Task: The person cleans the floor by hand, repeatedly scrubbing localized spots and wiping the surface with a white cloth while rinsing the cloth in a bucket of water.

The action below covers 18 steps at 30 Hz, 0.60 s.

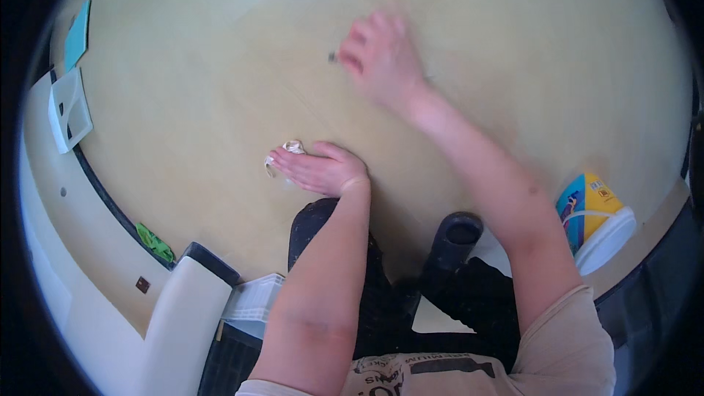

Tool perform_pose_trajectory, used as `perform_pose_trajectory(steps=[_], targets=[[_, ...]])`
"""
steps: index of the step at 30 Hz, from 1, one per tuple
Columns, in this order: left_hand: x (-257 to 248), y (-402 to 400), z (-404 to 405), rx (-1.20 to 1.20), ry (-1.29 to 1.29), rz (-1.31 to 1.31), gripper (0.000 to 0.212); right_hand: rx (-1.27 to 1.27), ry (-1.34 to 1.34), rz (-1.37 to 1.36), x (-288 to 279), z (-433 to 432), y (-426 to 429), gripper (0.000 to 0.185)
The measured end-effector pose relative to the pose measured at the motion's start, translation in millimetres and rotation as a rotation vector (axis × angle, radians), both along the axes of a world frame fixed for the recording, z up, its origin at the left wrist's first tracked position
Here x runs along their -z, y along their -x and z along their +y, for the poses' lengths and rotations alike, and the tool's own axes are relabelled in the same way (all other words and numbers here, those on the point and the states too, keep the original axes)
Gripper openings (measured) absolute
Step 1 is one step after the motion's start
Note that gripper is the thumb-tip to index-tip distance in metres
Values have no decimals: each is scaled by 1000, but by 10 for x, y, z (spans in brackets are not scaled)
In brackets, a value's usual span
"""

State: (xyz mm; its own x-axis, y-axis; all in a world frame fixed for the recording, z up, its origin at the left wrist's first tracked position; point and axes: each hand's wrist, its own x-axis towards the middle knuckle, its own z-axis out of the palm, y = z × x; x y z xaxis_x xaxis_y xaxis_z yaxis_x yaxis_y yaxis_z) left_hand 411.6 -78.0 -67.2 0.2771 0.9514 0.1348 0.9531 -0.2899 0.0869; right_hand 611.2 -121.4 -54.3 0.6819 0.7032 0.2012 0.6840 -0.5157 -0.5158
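My left hand point(324, 169) is low over the beige floor point(231, 99), beside my bent knee. Its fingers lie together over a crumpled white wad point(294, 146), bits of which stick out at the fingertips and above the knuckles; the palm side is hidden. Farther out, my right hand point(382, 58) is blurred, with its fingers curled. A small dark piece point(332, 57) shows right at its thumb side; whether the hand holds it or it lies on the floor, I cannot tell.
A yellow and blue bucket point(597, 214) with a white lid is at the right. Along the left wall are a white plastic bin point(71, 113), a teal panel point(77, 36) and a green bag point(155, 243). A clear plastic crate point(253, 300) sits near a wall corner point(190, 308). My dark shoe point(455, 234) is between my arms.
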Motion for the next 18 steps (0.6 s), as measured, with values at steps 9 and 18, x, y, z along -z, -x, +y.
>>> perform_pose_trajectory(steps=[9, 18], targets=[[67, -23, -74, 31, -17, 1, 68, 322, -108, 64, -8, -59, -475, 12], [-78, -90, 175, -182, 68, -76, 74, 132, -213, 116, -83, -1007, 56, 18]])
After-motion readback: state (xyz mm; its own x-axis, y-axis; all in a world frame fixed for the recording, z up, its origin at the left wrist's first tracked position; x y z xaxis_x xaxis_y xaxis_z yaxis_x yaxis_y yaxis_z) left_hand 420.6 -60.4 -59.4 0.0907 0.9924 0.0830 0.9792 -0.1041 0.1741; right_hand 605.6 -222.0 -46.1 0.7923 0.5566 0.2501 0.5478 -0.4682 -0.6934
